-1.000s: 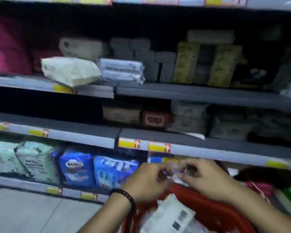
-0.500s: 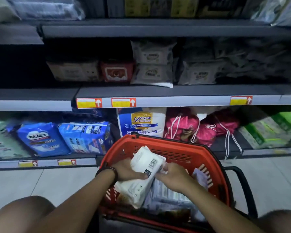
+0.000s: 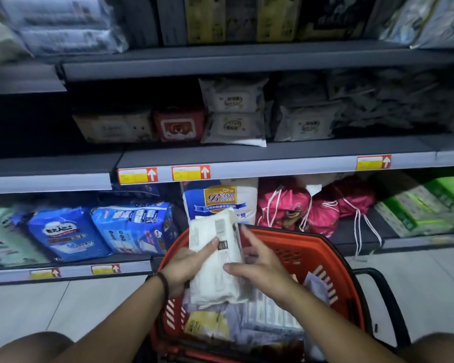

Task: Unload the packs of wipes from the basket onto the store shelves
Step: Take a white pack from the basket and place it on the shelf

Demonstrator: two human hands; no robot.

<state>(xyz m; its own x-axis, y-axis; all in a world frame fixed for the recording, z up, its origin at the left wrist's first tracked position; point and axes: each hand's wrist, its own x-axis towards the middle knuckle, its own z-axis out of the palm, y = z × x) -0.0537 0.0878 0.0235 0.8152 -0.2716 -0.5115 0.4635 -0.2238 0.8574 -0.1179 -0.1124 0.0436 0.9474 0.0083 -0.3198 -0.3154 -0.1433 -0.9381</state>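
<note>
Head view: the left hand grips a white pack of wipes upright above the red basket, thumb across its front. The right hand, fingers straight, touches its right edge. Other packs below are blurred and half hidden by forearms.

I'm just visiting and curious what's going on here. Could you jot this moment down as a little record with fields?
setting: store aisle, grey shelves stocked with packaged goods
held item: white pack of wipes, upright above the basket
left hand: grips the pack, thumb across its front
right hand: touches the pack's right side, fingers straight
basket: red, more packs inside
task stage: pack not yet on a shelf
</note>
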